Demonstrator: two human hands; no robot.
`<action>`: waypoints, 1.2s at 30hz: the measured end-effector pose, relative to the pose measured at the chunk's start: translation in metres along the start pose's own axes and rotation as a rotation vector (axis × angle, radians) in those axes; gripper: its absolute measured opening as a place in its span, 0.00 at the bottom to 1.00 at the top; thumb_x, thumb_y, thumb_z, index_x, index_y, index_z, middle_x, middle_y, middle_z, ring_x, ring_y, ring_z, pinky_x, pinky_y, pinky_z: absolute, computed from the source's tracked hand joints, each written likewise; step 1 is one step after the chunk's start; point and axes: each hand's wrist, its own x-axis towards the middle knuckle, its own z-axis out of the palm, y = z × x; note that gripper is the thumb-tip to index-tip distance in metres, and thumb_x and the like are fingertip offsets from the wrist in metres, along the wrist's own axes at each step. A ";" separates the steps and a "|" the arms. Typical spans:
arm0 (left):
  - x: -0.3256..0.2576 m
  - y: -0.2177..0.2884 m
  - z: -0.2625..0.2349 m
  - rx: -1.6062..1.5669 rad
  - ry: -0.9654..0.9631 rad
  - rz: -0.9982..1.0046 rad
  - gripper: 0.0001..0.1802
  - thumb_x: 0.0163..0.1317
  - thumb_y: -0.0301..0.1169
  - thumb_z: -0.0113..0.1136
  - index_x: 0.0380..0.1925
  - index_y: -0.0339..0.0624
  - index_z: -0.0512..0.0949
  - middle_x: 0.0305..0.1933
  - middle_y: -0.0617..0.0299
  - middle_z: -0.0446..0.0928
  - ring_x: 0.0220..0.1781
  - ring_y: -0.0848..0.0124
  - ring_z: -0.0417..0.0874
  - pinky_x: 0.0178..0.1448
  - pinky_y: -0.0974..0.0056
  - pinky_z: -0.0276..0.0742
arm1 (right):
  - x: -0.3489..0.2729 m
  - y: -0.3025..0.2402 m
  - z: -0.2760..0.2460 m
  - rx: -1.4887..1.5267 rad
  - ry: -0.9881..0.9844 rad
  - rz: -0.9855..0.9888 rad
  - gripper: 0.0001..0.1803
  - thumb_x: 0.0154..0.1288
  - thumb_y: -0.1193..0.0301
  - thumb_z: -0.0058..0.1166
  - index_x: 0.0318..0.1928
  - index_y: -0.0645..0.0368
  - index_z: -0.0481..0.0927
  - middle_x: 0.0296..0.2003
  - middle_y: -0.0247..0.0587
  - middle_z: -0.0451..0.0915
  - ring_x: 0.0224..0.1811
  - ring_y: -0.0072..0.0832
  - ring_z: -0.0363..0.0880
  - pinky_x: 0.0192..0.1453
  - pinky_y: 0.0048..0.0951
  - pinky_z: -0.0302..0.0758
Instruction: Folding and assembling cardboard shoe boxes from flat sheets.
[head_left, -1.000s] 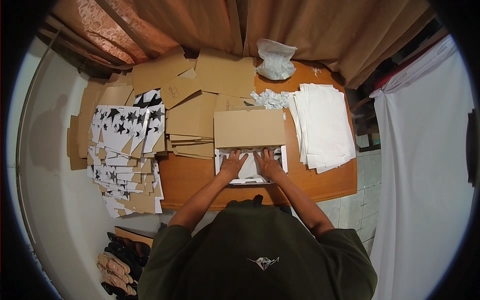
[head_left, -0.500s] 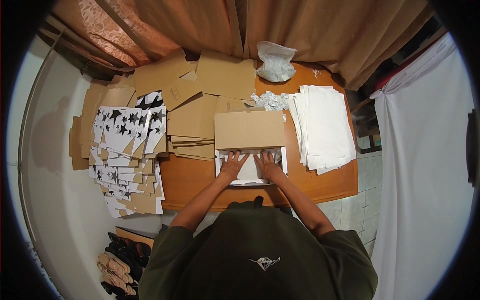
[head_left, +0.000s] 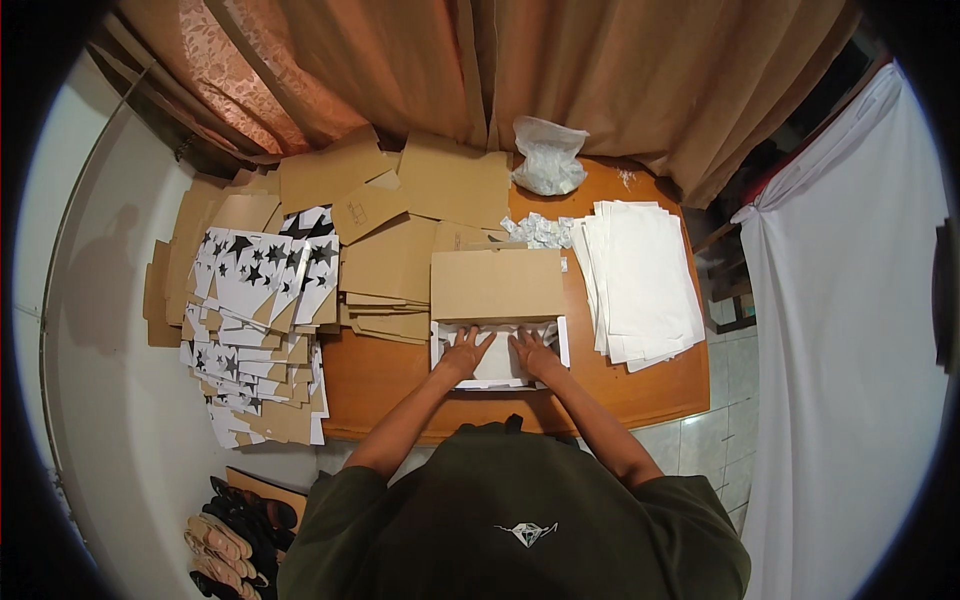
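A cardboard box stands at the table's near edge, its brown-lined lid raised on the far side and its outer walls white. White paper lines the inside. My left hand lies on the left part of this paper with its fingers spread. On the right part rests my right hand, its fingers also apart. Neither hand holds anything. Whatever may lie beneath the paper is hidden.
Brown flat cardboard and star-printed cardboard pieces are piled at left. Several small white packets lie beyond the box, near a translucent plastic bag. White paper sheets are stacked at right. Sandals sit at lower left.
The whole scene sits slightly lower in the picture. Both hands stay on the paper inside the box, with only slight shifts of the fingers.
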 end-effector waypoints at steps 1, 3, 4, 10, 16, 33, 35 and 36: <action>-0.005 0.002 -0.012 -0.064 -0.080 0.010 0.53 0.56 0.24 0.70 0.79 0.58 0.52 0.78 0.44 0.52 0.77 0.41 0.57 0.68 0.30 0.71 | 0.003 0.005 -0.001 -0.006 0.008 -0.002 0.32 0.67 0.75 0.49 0.72 0.60 0.65 0.73 0.59 0.60 0.74 0.59 0.61 0.70 0.49 0.74; -0.004 -0.004 -0.013 -0.087 -0.037 0.047 0.46 0.59 0.26 0.67 0.77 0.54 0.56 0.76 0.42 0.55 0.76 0.41 0.60 0.68 0.34 0.72 | 0.006 0.017 -0.002 0.171 -0.046 -0.101 0.26 0.68 0.75 0.48 0.66 0.62 0.71 0.70 0.62 0.65 0.73 0.53 0.65 0.72 0.45 0.71; -0.007 -0.013 -0.007 -0.125 -0.004 0.065 0.40 0.63 0.28 0.64 0.75 0.50 0.61 0.74 0.39 0.59 0.75 0.42 0.63 0.67 0.38 0.74 | 0.007 0.012 -0.007 0.165 -0.052 -0.117 0.26 0.68 0.75 0.48 0.66 0.62 0.71 0.70 0.62 0.65 0.73 0.53 0.65 0.72 0.45 0.71; -0.001 -0.025 0.003 -0.297 0.037 0.092 0.27 0.65 0.31 0.62 0.64 0.39 0.70 0.64 0.36 0.69 0.66 0.44 0.74 0.65 0.48 0.76 | -0.020 -0.023 -0.060 0.423 0.163 -0.085 0.21 0.69 0.74 0.44 0.61 0.63 0.74 0.62 0.66 0.73 0.65 0.56 0.74 0.69 0.46 0.73; -0.007 -0.007 -0.007 -0.186 -0.111 0.049 0.32 0.62 0.35 0.67 0.65 0.41 0.70 0.69 0.36 0.64 0.68 0.41 0.70 0.65 0.45 0.77 | -0.005 -0.013 -0.030 0.183 -0.241 0.154 0.20 0.70 0.71 0.41 0.59 0.62 0.74 0.61 0.73 0.70 0.60 0.63 0.76 0.61 0.53 0.78; -0.065 0.003 -0.108 -0.734 0.778 -0.156 0.16 0.69 0.37 0.61 0.49 0.37 0.77 0.45 0.41 0.81 0.52 0.47 0.83 0.55 0.48 0.78 | -0.044 -0.023 -0.118 0.391 0.646 0.071 0.23 0.67 0.68 0.58 0.59 0.63 0.74 0.52 0.65 0.78 0.51 0.59 0.80 0.55 0.53 0.76; -0.062 -0.017 -0.098 -0.661 0.941 -0.280 0.18 0.69 0.38 0.59 0.50 0.34 0.77 0.45 0.39 0.81 0.52 0.44 0.83 0.57 0.48 0.77 | -0.039 -0.011 -0.117 0.318 0.742 0.169 0.25 0.67 0.66 0.58 0.60 0.64 0.72 0.50 0.66 0.78 0.52 0.59 0.80 0.56 0.53 0.76; -0.059 -0.027 -0.091 -0.580 1.098 -0.398 0.20 0.70 0.39 0.58 0.52 0.31 0.76 0.46 0.37 0.81 0.53 0.42 0.83 0.58 0.48 0.77 | -0.036 -0.004 -0.114 0.241 0.842 0.272 0.27 0.68 0.64 0.58 0.62 0.65 0.71 0.48 0.67 0.79 0.52 0.59 0.80 0.56 0.52 0.76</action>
